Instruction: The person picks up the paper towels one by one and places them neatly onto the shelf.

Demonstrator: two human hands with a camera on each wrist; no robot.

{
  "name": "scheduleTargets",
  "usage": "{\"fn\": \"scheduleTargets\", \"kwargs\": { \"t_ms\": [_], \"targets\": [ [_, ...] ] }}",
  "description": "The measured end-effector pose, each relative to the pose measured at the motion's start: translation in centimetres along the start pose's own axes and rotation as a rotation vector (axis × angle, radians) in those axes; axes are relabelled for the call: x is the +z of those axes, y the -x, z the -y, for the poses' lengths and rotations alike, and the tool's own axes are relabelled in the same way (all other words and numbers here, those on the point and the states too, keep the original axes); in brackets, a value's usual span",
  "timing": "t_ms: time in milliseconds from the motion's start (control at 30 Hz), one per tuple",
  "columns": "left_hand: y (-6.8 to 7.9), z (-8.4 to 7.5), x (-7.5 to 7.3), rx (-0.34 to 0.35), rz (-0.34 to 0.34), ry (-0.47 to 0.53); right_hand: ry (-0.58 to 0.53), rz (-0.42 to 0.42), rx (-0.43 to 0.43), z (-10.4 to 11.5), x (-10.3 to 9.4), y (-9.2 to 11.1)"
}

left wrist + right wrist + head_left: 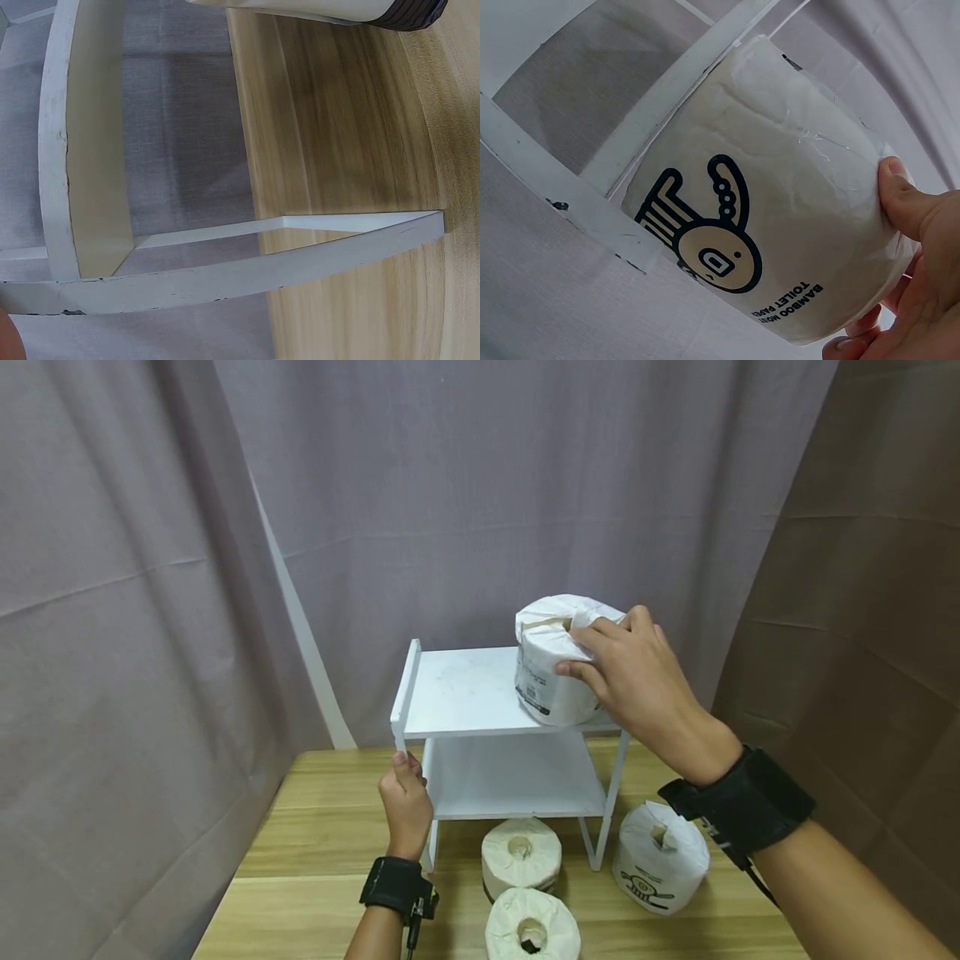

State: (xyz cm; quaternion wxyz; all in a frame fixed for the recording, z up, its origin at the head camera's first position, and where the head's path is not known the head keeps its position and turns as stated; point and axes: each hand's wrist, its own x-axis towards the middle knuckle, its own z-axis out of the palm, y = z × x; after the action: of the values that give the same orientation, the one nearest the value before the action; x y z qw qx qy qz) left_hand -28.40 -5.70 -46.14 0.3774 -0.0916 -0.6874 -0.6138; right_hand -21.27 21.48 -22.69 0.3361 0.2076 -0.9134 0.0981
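Observation:
A wrapped white toilet paper roll [547,681] sits at the right end of the upper shelf of a small white two-tier rack [465,693]. My right hand [637,672] pinches its wrapper at the top edge, by the core hole. The right wrist view shows the printed side of this toilet roll [802,187], with a thumb and fingers on its rim. Lower down, my left hand [407,806] grips the rack's left front leg. Only a fingertip shows at the corner of the left wrist view, beside the white frame [187,285].
Two cream-wrapped rolls stand one before the other: one [498,864] by the rack's front, another [498,931] nearer. A white printed roll [660,868] stands right of the rack on the wooden table [300,860]. Grey curtains [450,485] hang behind.

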Motion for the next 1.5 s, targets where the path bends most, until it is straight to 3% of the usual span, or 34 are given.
{"fn": "scheduleTargets", "kwargs": {
  "t_ms": [167,533,1033,1300,1500],
  "targets": [
    [0.0,-0.1,0.1,-0.001,0.001,-0.001,-0.005,0.035,0.036,-0.3,0.1,-0.1],
    [0.3,-0.3,0.5,-0.025,0.009,0.023,-0.016,0.205,0.168,-0.6,0.6,-0.6],
    [0.7,-0.1,1.3,-0.027,0.023,0.032,-0.038,0.052,0.147,-1.0,1.0,0.1],
    [0.0,0.1,1.6,0.002,0.021,0.027,0.004,-0.018,0.127,-0.3,-0.1,-1.1],
    [0.0,0.4,1.4,0.022,-0.001,0.022,0.036,-0.030,0.134,0.6,0.2,-2.2]
  ]
}}
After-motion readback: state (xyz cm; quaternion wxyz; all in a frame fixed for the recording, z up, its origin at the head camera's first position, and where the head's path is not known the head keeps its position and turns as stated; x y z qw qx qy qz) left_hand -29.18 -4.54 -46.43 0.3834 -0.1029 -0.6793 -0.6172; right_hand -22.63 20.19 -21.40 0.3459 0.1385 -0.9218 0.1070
